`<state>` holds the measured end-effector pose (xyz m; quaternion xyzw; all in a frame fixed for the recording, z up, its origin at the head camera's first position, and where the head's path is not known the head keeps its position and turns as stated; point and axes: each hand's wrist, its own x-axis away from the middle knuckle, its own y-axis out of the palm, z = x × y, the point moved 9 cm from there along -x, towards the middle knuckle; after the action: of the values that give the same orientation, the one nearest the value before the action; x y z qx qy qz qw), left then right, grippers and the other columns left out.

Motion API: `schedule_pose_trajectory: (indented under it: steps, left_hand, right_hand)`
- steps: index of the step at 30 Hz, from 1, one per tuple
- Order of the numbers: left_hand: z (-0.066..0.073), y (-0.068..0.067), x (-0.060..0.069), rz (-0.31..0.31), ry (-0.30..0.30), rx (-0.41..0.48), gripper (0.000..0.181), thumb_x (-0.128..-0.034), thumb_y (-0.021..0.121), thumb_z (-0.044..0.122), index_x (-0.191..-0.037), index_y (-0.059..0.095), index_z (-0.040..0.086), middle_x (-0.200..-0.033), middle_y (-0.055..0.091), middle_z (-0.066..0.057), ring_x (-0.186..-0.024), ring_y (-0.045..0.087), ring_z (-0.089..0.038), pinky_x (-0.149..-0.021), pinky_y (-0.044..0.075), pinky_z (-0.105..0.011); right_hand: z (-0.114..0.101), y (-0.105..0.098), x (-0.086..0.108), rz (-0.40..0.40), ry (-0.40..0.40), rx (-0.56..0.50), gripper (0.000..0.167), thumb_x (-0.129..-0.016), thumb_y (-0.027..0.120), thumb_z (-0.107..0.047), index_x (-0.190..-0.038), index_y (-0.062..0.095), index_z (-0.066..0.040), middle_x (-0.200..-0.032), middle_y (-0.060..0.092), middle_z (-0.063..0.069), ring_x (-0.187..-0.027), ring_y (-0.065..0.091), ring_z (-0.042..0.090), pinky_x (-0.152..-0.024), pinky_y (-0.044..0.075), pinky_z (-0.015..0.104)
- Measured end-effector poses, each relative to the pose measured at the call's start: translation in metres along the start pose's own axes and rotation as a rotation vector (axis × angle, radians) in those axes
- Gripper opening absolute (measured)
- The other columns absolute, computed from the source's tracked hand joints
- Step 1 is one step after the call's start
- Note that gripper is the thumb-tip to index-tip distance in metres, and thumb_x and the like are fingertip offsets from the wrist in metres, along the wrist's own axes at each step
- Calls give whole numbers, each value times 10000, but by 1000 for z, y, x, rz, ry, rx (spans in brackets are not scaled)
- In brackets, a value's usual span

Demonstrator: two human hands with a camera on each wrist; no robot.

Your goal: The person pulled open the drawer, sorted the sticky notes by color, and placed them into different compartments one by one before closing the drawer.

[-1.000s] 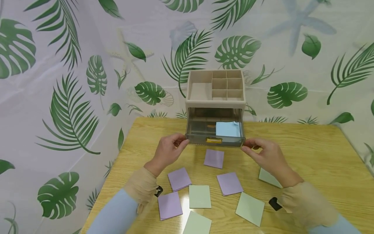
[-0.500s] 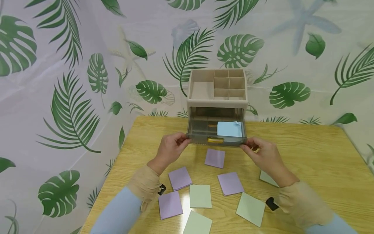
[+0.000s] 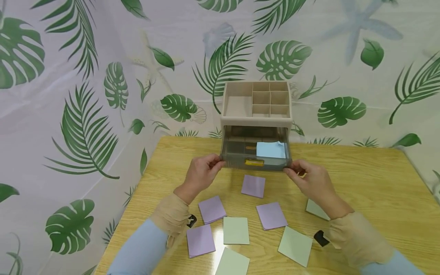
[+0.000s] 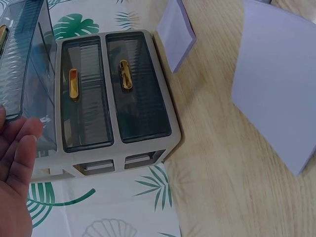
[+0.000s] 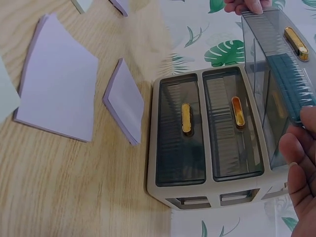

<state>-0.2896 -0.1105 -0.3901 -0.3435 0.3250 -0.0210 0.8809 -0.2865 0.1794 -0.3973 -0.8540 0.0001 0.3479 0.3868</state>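
Observation:
A beige desktop organizer (image 3: 256, 122) stands at the back of the table, its smoky clear top drawer (image 3: 235, 162) pulled out. My left hand (image 3: 201, 173) pinches the drawer's front left corner between thumb and fingers. At the front right corner my right hand (image 3: 313, 181) holds it the same way. Inside the drawer, on the right, lies a light blue sticky note pad (image 3: 270, 150) with a curled corner. Both wrist views show the two lower drawers (image 4: 140, 108) closed, with gold handles (image 5: 186, 118).
Several purple sticky note pads (image 3: 253, 186) and several pale green ones (image 3: 235, 230) lie spread on the wooden table (image 3: 371, 179) before the organizer. One green pad (image 3: 315, 209) is partly under my right forearm. A leaf-patterned cloth (image 3: 144, 76) hangs behind.
Seen from the head, the drawer front sits slightly higher and nearer the organizer body. Both hands keep their hold on its corners. The view has shifted a little.

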Motion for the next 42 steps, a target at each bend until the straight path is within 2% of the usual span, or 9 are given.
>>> schedule_pose_trajectory:
  steps: [6, 20, 27, 35, 42]
  left_hand:
    - [2, -1, -3, 0, 8, -24, 109, -898, 699, 161, -817, 687, 90, -687, 663, 27, -561, 563, -15, -505, 461, -181]
    - [-4, 4, -10, -19, -15, -28, 100, -896, 703, 165, -823, 695, 97, -681, 660, 39, -547, 548, -4, -490, 455, -188]
    - [-10, 6, -17, -10, -41, -35, 135, -910, 688, 196, -829, 700, 89, -682, 657, 36, -550, 548, -13, -497, 451, -189]
    - [-18, 9, -28, -20, -65, -56, 151, -928, 663, 218, -832, 692, 104, -685, 653, 29, -544, 529, -30, -495, 439, -199]
    - [-26, 9, -36, -10, -72, -69, 157, -923, 670, 219, -818, 681, 102, -660, 636, 36, -529, 514, -40, -482, 422, -205]
  right_hand:
    - [-1, -3, -4, 10, -9, 0, 148, -764, 807, -56, -788, 666, -97, -662, 632, -61, -610, 566, 77, -526, 415, 130]
    - [5, -1, -12, -2, 4, 7, 131, -787, 794, -70, -794, 664, -86, -663, 629, -48, -606, 556, 79, -539, 416, 125]
    - [10, 1, -19, 3, -1, 17, 126, -796, 790, -84, -792, 664, -81, -658, 633, -35, -585, 552, 83, -529, 416, 133]
    - [19, 6, -30, -29, 35, 37, 110, -845, 758, -157, -806, 680, -90, -657, 636, -31, -563, 525, 89, -505, 430, 229]
    - [23, 8, -38, -25, 28, 34, 117, -843, 760, -152, -794, 673, -92, -648, 622, -31, -565, 513, 92, -503, 412, 224]
